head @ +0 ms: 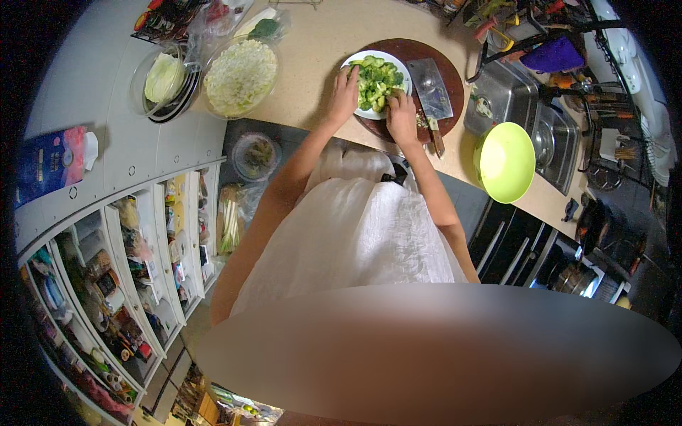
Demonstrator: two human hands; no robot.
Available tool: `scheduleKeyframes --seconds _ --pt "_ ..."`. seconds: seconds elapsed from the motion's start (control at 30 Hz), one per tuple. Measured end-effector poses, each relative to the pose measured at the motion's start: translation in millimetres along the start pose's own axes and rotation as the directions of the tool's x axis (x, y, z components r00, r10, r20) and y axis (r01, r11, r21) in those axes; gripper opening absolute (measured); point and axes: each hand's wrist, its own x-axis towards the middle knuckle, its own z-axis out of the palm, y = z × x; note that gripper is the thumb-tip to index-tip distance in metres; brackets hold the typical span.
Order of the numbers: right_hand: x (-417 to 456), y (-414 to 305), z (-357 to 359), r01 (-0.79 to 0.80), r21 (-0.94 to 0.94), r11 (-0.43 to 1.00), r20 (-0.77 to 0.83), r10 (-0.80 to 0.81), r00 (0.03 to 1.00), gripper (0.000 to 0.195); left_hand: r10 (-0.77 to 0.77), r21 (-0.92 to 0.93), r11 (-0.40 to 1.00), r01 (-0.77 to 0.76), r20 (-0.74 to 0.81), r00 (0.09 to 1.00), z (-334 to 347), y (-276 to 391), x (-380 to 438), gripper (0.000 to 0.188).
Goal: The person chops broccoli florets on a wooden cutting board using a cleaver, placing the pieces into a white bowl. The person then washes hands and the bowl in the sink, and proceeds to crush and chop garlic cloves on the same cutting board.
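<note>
Chopped broccoli pieces (375, 80) heap up on a white plate (367, 113), which rests on a round dark wooden cutting board (457, 88). My left hand (345, 96) is at the plate's left rim, its fingers apart and touching the edge of the heap. At the lower right rim, the fingers of my right hand (402, 116) bend down against the broccoli; whether they grip a piece is hidden. A cleaver (432, 88) lies flat on the board to the right of the plate, its handle towards me. Small scraps lie near its handle.
Left on the counter are a bowl of chopped pale cabbage (241, 77) and a cabbage piece (164, 79) in a clear bowl. To the right, a lime-green bowl (506, 162) stands by the steel sink (501, 80). Shelves (154, 255) line the left side.
</note>
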Motion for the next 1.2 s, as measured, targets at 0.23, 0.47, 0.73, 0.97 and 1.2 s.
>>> scheduleKeyframes --seconds 0.23,0.47,0.73,0.97,1.2 --pt "7 15 -9 -0.152 0.165 0.974 -0.086 0.168 0.982 0.037 -0.024 -0.019 1.0 0.022 -0.078 0.997 -17 5 -11 0.06" --pt "27 46 12 0.05 -0.082 0.995 -0.035 -0.053 0.998 0.046 0.004 -0.023 1.0 -0.003 0.05 0.999 -8 -8 -16 0.057" --pt "22 39 0 -0.158 0.229 0.96 -0.106 0.186 0.977 0.05 0.053 0.018 0.998 -0.055 0.09 0.994 -29 0 -10 0.057" --pt "20 36 8 -0.145 0.217 0.965 0.008 0.146 0.989 0.057 0.035 0.121 0.99 -0.075 0.308 0.951 -25 -13 10 0.063" --pt "-4 38 17 -0.306 0.271 0.913 0.002 0.317 0.948 0.037 0.017 0.165 0.984 -0.065 0.28 0.96 -30 8 -9 0.068"
